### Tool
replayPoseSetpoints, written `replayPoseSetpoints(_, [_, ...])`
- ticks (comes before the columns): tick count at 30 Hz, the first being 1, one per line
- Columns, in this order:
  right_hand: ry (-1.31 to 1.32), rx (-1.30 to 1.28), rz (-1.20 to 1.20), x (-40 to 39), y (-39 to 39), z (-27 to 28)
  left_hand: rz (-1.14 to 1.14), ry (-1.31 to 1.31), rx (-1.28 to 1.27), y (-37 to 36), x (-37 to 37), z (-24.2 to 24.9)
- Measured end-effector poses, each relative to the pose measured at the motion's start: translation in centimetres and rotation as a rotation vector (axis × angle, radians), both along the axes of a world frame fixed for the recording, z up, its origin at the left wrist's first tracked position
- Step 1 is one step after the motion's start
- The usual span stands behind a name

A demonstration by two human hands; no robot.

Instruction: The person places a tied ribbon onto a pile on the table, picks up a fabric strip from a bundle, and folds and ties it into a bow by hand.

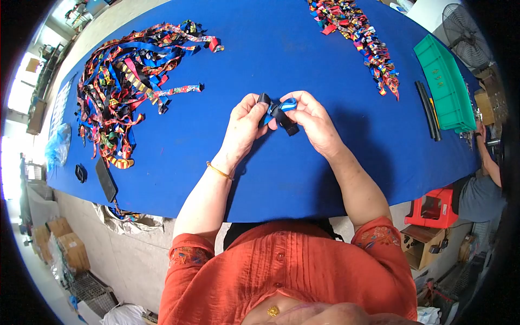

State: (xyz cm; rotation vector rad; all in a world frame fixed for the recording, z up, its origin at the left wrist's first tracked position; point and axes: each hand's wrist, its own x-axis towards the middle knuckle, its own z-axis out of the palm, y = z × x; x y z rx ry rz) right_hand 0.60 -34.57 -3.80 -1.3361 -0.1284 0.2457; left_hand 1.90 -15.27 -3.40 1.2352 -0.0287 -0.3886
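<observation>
Above the blue-covered table (260,179), both hands meet at a small looped strap of black and blue ribbon (279,112). My left hand (248,120) is closed on the strap's left side, thumb pressed on its black part. From the right, my right hand (311,120) pinches the blue loop between thumb and fingers. A black end hangs down between the hands. How the strap is folded or joined inside the fingers is hidden.
A heap of patterned ribbon straps (122,81) lies at left, with a black phone-like slab (106,180) below it. A long row of bundled straps (369,46) lies at upper right. A green crate (444,84) stands at the right edge, near another person's arm (487,157).
</observation>
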Motion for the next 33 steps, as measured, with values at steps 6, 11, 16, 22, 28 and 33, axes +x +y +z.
replayPoseSetpoints(6, [-0.062, -0.031, -0.027, -0.2, 0.6, 0.4, 0.023, 0.021, -0.034, 0.6, 0.3, -0.7])
replayPoseSetpoints(11, [-0.153, -0.07, -0.017, -0.4, 0.7, 0.7, 0.041, 0.008, -0.075, 0.1, -0.1, 0.1])
replayPoseSetpoints(16, [-0.228, -0.133, -0.021, -0.2, 0.5, 0.1, -0.004, -0.012, -0.15, 0.2, -0.1, 0.1])
replayPoseSetpoints(22, [-0.22, -0.078, -0.028, -0.3, 0.8, -0.2, 0.039, 0.126, -0.162, 0.2, 0.0, 0.7])
replayPoseSetpoints(28, [-0.236, -0.038, -0.023, -0.3, 0.7, 0.2, -0.042, 0.216, -0.204, 0.3, 0.1, 0.7])
replayPoseSetpoints(33, [-0.261, -0.081, -0.012, -0.5, 0.7, 0.5, -0.042, 0.227, -0.174, 0.1, 0.0, 0.9])
